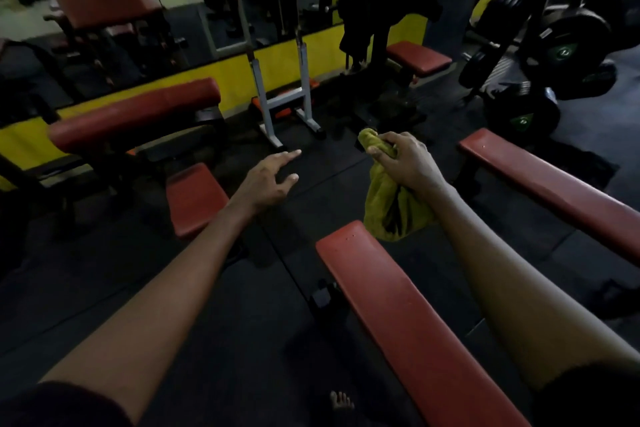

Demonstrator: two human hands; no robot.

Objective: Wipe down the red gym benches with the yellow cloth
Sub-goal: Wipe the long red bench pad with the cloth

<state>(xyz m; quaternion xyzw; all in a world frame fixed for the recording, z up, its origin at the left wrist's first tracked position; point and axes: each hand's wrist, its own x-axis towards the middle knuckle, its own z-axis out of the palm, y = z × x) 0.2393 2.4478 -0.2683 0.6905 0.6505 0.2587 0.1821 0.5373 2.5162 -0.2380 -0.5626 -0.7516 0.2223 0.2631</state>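
Observation:
My right hand grips a bunched yellow cloth in the air; the cloth hangs down just past the far end of a long red flat bench that runs toward me. My left hand is held out over the dark floor with its fingers spread and holds nothing. A second red flat bench lies to the right. On the left stand a red padded curl bench and its small red seat.
A grey metal rack stands by the yellow wall ahead. Another red seat with dark cloth draped on its frame is further back. Black weight plates sit on a stand at the right. My bare foot is on the black floor.

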